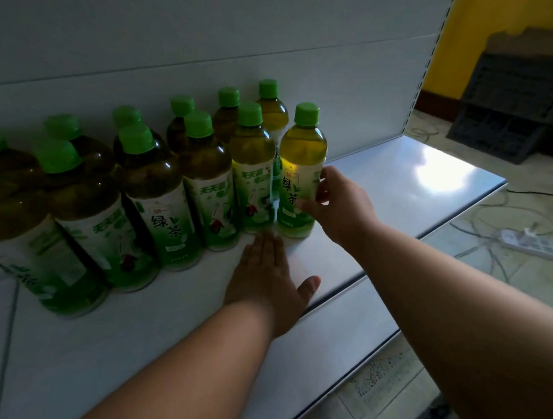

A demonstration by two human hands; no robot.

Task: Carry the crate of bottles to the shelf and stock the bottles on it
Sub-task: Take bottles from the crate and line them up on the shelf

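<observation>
Several green-tea bottles [157,190] with green caps stand upright in two rows on the white metal shelf [406,185], filling its left and middle part. The rightmost bottle [301,162] stands at the front right end of the rows. My right hand [336,205] wraps around its lower label from the right, thumb in front. My left hand [266,274] lies flat, palm down, on the shelf just in front of the bottles, fingers together and holding nothing.
The shelf's back panel [342,92] rises behind the bottles. A dark plastic crate [515,107] leans against the yellow wall at the right, on the floor. A white power strip [543,245] and loose cables lie on the tiled floor beyond the shelf edge.
</observation>
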